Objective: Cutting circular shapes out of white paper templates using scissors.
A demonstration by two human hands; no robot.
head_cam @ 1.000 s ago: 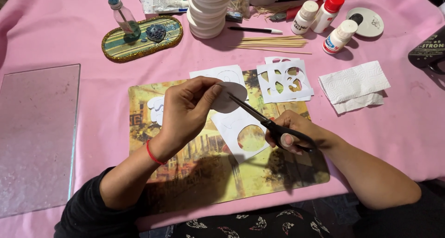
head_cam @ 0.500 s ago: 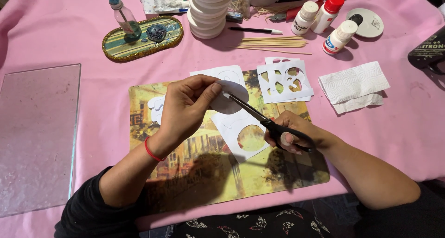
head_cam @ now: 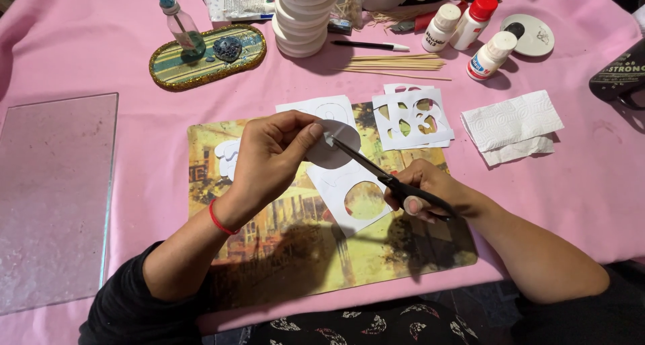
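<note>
**Fingertips close to the blades as a paper disc is trimmed**

Grip first: the left hand [head_cam: 272, 158] pinches a white paper disc [head_cam: 330, 147] between thumb and fingers, holding it up just above the picture mat [head_cam: 269, 251], while the right hand [head_cam: 424, 189] is closed through the handles of the black scissors [head_cam: 383, 177], whose blades stand narrowly parted with their tips at the disc's edge.

From the far left, a glass sheet [head_cam: 54, 197] lies flat on the pink table [head_cam: 134, 103], well apart from the hands; a sweeping elbow could, I think, nudge it toward the near edge. Beyond it, a small bottle [head_cam: 180, 28] stands upright on an oval tray [head_cam: 208, 55] and looks easy to topple, though nothing is near it.

At the middle lies the real risk. The left thumb sits just beside the blade tips, so a hurried snip or a slip of the thin paper could nick the skin. The disc is held only at one side, so it may flex and the cut wander off its round line.

Under the scissors lies a white sheet with a round hole [head_cam: 356, 197], and beside it a cut-out stencil sheet [head_cam: 411, 116]; either could snag on the blades. To the right, glue bottles [head_cam: 470, 32] and a folded paper towel [head_cam: 514, 124] stand clear.
</note>
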